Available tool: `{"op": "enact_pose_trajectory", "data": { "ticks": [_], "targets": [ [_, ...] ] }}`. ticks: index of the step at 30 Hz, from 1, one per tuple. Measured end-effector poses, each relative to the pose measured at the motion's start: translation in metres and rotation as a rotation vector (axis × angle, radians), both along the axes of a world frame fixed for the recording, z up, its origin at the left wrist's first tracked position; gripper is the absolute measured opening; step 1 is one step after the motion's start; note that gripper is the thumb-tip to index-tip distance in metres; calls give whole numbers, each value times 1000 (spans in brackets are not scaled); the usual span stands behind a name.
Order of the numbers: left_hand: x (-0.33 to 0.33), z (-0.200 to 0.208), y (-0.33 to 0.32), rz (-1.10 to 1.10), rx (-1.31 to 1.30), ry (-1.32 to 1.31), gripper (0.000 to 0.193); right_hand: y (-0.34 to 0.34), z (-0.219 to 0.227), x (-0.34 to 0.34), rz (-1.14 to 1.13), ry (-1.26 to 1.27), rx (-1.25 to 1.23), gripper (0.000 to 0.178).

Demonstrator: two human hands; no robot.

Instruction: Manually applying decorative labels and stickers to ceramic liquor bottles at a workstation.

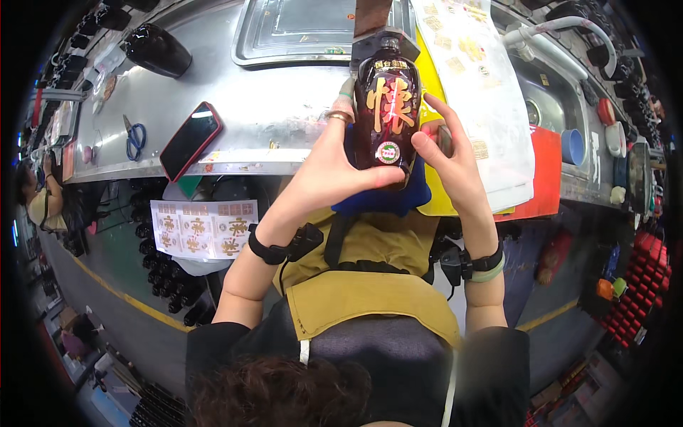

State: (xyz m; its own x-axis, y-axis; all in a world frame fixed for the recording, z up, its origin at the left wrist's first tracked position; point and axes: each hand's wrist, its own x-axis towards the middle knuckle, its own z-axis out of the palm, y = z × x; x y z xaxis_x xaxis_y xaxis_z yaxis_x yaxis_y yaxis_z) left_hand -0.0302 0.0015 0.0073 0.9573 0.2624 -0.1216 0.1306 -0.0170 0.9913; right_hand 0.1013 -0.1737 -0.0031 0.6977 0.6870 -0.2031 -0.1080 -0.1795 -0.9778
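Bottle (388, 110) sits between left hand (329, 162) and right hand (456, 161).

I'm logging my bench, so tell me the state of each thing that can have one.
Dark bottle: front showing, left hand against it
Phone: face up, screen dark
Scissors: lying down, blade opening unclear
Label sheet: printed side showing
White sheet: spread out
Metal tray: lying flat

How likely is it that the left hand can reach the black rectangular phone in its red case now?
Probably yes: nothing visible stands between the left hand and the phone, though this hand must first release the dark glossy bottle.
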Motion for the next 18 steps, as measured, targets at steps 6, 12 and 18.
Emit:
{"op": "enact_pose_trajectory", "data": {
  "ticks": [6, 12, 18],
  "targets": [
    [0, -19, 6, 94, -55, -147, 88, -2, 0, -2, 52, 66, 27, 89],
    [-15, -31, 8, 116, -254, -71, 97, -11, -3, -3, 81, 73, -1, 95],
    [-19, -42, 8, 109, -116, -61, 100, -13, -13, -4, 94, 91, 26, 102]
  ]
}}
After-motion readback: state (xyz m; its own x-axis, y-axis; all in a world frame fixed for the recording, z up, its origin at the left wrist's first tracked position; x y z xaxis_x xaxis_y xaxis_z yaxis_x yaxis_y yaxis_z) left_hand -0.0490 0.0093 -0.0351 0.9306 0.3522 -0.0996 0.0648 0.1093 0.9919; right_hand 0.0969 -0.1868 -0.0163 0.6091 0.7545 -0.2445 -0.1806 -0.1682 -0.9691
